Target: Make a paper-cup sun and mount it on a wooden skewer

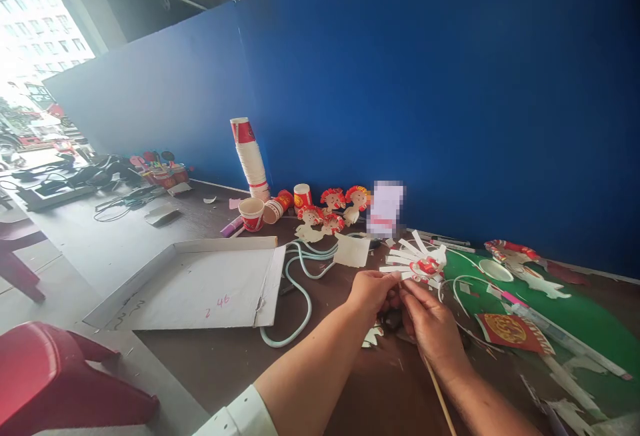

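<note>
A paper cup cut into white strips (407,257), with red printed parts curled at its right, is in front of me. My left hand (376,289) pinches the near ends of the strips between thumb and fingers. Close beside it, my right hand (431,321) is closed with its fingertips on the same cut cup. A thin wooden stick (439,396) runs out below my right hand; whether that hand grips it is hidden. Beneath the hands lies a small cut paper piece (373,336).
Finished-looking paper-cup figures (333,209) and a tall cup stack (250,159) stand by the blue partition (400,76). A shallow cardboard tray (195,289) and a pale cable (300,329) lie left. On the green mat (590,329) rest a utility knife (565,336) and scraps.
</note>
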Available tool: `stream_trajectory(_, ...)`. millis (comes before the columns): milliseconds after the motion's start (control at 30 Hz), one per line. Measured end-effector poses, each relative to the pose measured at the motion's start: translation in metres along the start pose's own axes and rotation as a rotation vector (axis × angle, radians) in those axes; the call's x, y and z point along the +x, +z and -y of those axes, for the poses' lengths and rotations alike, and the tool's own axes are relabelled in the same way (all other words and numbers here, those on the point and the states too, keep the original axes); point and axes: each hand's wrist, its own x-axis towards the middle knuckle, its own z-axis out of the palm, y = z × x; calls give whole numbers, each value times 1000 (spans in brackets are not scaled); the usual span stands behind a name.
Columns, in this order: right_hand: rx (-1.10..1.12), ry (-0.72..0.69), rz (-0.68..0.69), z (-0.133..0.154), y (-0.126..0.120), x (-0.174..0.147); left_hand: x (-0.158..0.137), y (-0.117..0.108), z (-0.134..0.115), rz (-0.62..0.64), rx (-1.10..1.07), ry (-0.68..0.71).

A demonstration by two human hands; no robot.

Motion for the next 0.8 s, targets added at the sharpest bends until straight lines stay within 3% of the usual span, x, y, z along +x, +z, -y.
stream_trajectory(467, -45, -14, -33, -3, -3, 5, 1, -2, 0, 114, -38, 25)
stream_trajectory(800, -165, -8, -27, 5, -5, -1, -3, 0, 0, 142, -206, 2)
